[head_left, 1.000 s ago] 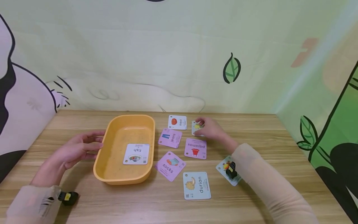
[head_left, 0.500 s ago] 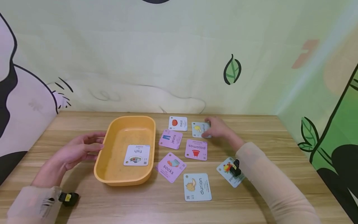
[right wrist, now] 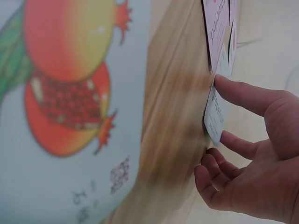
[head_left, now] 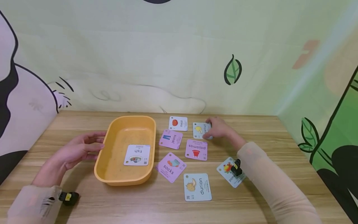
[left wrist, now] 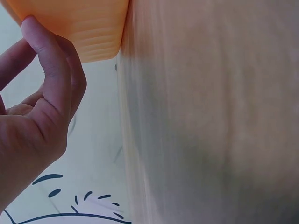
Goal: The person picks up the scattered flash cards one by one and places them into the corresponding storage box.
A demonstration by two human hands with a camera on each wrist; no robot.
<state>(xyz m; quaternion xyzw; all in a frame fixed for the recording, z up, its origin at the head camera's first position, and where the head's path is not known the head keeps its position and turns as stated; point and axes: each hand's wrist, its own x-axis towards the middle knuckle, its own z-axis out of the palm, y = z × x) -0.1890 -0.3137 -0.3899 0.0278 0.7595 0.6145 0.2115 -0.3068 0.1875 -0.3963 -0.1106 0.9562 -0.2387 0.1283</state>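
Note:
In the head view my right hand (head_left: 219,127) has its thumb and index finger at the edges of a pale blue grapefruit card (head_left: 199,130), pinching it. The right wrist view shows this grapefruit card (right wrist: 216,114) low over the table between thumb and index finger, the other fingers curled beyond. My left hand (head_left: 79,149) rests its fingertips against the outer left wall of an orange tray (head_left: 112,171). A fish card (head_left: 137,155) lies inside the tray. Seen from the left wrist, a fingertip of the left hand (left wrist: 51,79) touches the tray's outside (left wrist: 93,39).
Right of the tray lie a meat card (head_left: 178,123), purple jeans (head_left: 171,139), pajamas (head_left: 196,150) and socks cards (head_left: 171,167), and a durian card (head_left: 197,187). A pomegranate card (head_left: 227,168) lies under the right wrist, partly hidden by its camera. A printed wall backs the wooden table (head_left: 126,205).
My right hand has drawn back to the right edge of the grapefruit card, uncovering its picture; the card has shifted slightly right. The left hand stays at the tray.

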